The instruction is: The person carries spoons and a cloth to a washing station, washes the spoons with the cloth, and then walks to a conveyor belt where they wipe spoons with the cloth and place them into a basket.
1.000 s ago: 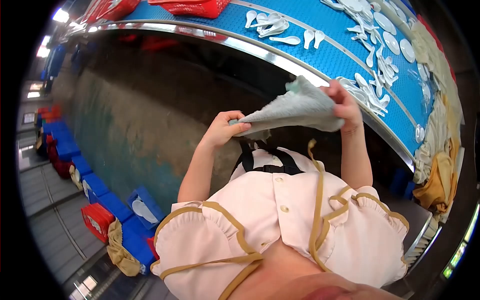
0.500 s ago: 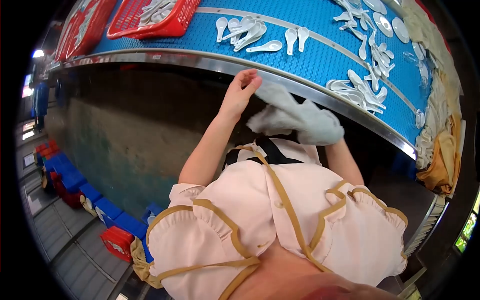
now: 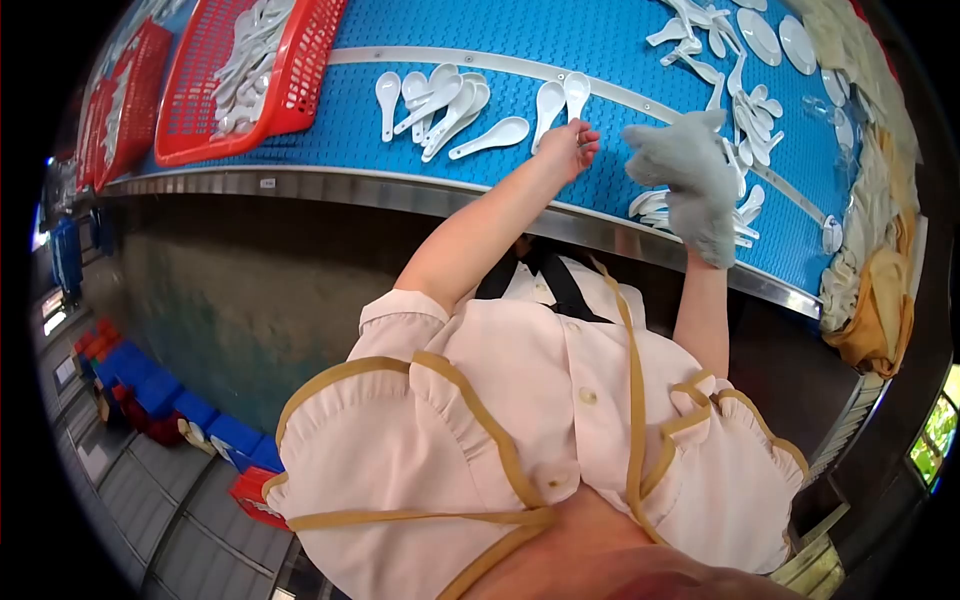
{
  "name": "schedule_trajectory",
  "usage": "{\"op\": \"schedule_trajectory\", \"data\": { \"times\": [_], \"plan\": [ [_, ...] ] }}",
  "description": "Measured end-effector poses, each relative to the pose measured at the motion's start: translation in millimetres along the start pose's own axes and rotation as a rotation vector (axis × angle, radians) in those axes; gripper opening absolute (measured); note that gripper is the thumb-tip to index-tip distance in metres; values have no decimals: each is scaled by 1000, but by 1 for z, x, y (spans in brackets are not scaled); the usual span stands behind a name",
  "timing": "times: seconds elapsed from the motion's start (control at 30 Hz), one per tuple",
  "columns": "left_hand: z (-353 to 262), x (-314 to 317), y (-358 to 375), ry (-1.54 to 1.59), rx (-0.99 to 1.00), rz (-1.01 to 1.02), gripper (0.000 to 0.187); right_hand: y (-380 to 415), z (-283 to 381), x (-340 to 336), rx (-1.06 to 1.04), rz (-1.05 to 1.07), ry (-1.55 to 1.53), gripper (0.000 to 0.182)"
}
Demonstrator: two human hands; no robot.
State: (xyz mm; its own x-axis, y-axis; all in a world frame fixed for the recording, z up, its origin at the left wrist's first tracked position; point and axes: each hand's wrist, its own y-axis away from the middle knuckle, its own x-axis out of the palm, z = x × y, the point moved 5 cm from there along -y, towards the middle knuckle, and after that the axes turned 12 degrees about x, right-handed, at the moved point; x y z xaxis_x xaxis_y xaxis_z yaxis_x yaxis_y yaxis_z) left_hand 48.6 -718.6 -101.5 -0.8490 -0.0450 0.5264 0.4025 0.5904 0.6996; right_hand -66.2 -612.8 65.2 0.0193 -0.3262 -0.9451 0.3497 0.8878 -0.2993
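My left hand (image 3: 570,148) is bare and reaches over the blue conveyor belt. Its fingers are curled, with the thumb at the handle end of a white soup spoon (image 3: 577,92). Just left of that lies a second white spoon (image 3: 548,105), its handle close to my wrist. A soft grey cloth (image 3: 690,170) covers my right hand (image 3: 708,215) down to the wrist, like a mitt, hiding the fingers. This hand hovers over or against a group of white spoons (image 3: 652,205) near the belt's front edge, partly covered by the cloth.
Left of my hand lie several white spoons (image 3: 440,100) and one sideways spoon (image 3: 490,138). A red basket (image 3: 290,105) of spoons stands further left, beside another red basket (image 3: 135,110). More spoons (image 3: 755,120) and oval white dishes (image 3: 760,38) lie right. The metal edge (image 3: 400,197) runs along the front.
Both hands have risen from below the metal edge to above the belt. My left hand has come to the spoon handles; the cloth-covered right hand has moved right, over the spoons. The view has shifted.
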Motion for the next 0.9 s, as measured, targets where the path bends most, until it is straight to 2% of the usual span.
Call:
{"op": "schedule_trajectory", "data": {
  "times": [0.03,0.1,0.13,0.17,0.2,0.23,0.27,0.3,0.33,0.37,0.4,0.47,0.57,0.63,0.7,0.77,0.87,0.9],
  "plan": [
    [-4,-1,2,-18,-8,1,24,0,2,12,-23,36,68,30],
    [-10,6,20,-220,-9,156,18,0,11,35,-70,121,212,28],
    [-23,17,44,-334,78,225,17,-4,20,42,-90,168,264,27],
    [-31,25,64,-370,55,244,17,-20,33,36,-43,170,262,27],
    [-42,35,82,-546,161,327,18,-35,42,39,3,396,160,26],
    [-50,42,95,-710,274,414,20,-37,50,43,34,506,102,26],
    [-53,40,104,-727,259,434,20,-39,58,46,72,615,47,26],
    [-60,37,113,-929,319,500,21,-43,61,39,377,475,-630,25],
    [-72,36,121,-1148,390,573,23,-44,60,37,662,246,-1313,25],
    [-80,36,130,-1167,394,584,23,-46,64,41,665,225,-1324,25],
    [-88,38,140,-1228,424,602,24,-52,72,28,371,-4,-1007,25],
    [-103,35,152,-1298,485,594,25,-55,92,17,90,-220,-658,25],
    [-133,16,156,-1293,518,523,26,-75,115,4,120,-181,-456,24],
    [-148,-1,156,-1290,527,500,26,-89,147,-16,-35,-42,-72,22],
    [-167,-14,159,-1453,708,427,26,-91,166,-10,-128,-1,-111,21],
    [-180,-24,164,-1451,694,410,26,-93,185,-11,-208,38,-144,19],
    [-189,-42,162,-1411,712,405,25,-98,204,-21,-187,-21,-202,17],
    [-193,-47,164,-1399,712,398,25,-100,203,-19,-124,-101,-314,17]
  ]
}}
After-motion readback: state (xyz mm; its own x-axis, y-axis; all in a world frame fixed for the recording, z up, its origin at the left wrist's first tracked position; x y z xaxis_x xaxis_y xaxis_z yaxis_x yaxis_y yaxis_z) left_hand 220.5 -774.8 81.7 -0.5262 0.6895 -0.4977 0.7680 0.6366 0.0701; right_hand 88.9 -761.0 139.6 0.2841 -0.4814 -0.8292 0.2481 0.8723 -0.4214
